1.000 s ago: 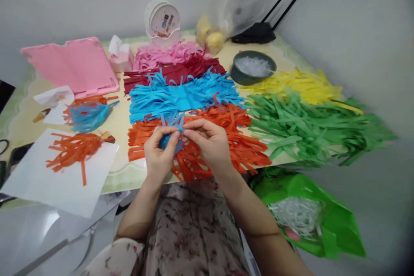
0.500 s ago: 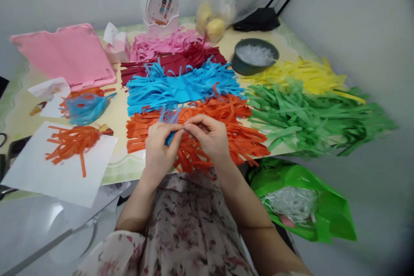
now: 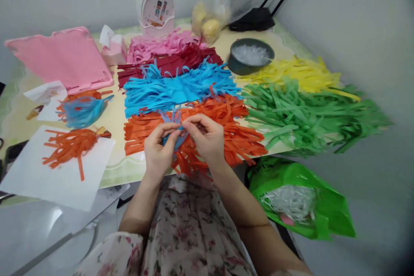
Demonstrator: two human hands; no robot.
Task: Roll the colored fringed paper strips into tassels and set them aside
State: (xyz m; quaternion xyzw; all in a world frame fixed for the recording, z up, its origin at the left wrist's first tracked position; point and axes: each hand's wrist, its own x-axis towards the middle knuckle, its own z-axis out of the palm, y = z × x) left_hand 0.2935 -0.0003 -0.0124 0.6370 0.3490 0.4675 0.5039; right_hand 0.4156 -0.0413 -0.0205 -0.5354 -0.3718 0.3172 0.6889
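Observation:
Between my two hands is a blue tissue-paper tassel, its light-blue strips [image 3: 174, 115] sticking up past the fingers. My left hand [image 3: 161, 146] is closed round it, thumb against index finger. My right hand [image 3: 207, 136] pinches the tassel's end, fingertips nearly meeting those of the left; the exact hold is partly hidden by the fingers. Under both hands lies a pile of fringed orange paper [image 3: 142, 131]. Behind that are rows of fringed blue paper [image 3: 181, 88], dark red paper [image 3: 174, 67] and pink paper [image 3: 161, 47].
Fringed green paper [image 3: 291, 114] and yellow paper [image 3: 300, 73] lie right, near a dark bowl [image 3: 237, 67]. An orange tassel [image 3: 69, 148] and a blue tassel [image 3: 82, 111] lie left. A pink case [image 3: 61, 60] stands behind them. A green bag [image 3: 336, 211] hangs below the table edge.
My fingers have shifted slightly on the blue tassel, and more of its blue paper shows between my hands. The whole view has moved a little.

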